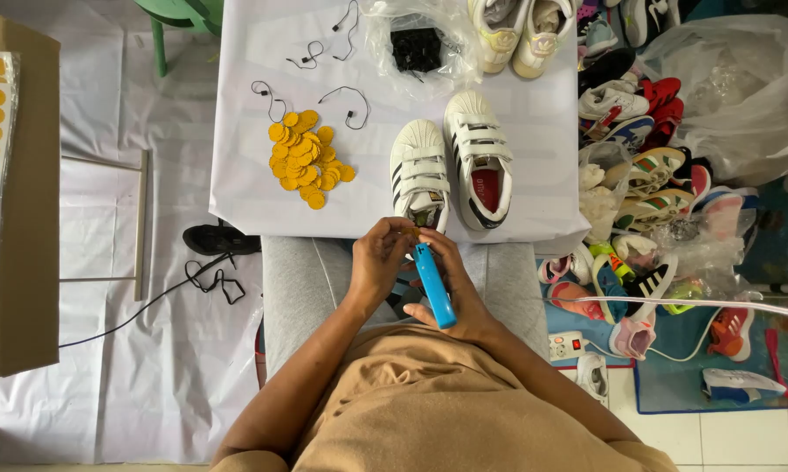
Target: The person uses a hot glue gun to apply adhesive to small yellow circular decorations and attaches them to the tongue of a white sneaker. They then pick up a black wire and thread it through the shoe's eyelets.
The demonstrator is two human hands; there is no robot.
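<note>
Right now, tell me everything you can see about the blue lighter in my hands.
The blue lighter is a slim, bright blue stick that looks like plastic, with a small dark top end. It lies tilted, top toward the white shoes, lower end toward the body. The right hand cradles it from beneath, and the left hand meets its top end with the fingertips. It sits above the lap, just short of the table edge. No flame shows.

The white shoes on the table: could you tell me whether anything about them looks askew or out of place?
Slightly. The pair of white shoes is staggered: the left one sits lower, its heel overhanging the table edge by the left hand. The right hand holds a blue lighter. No damage shows.
</note>
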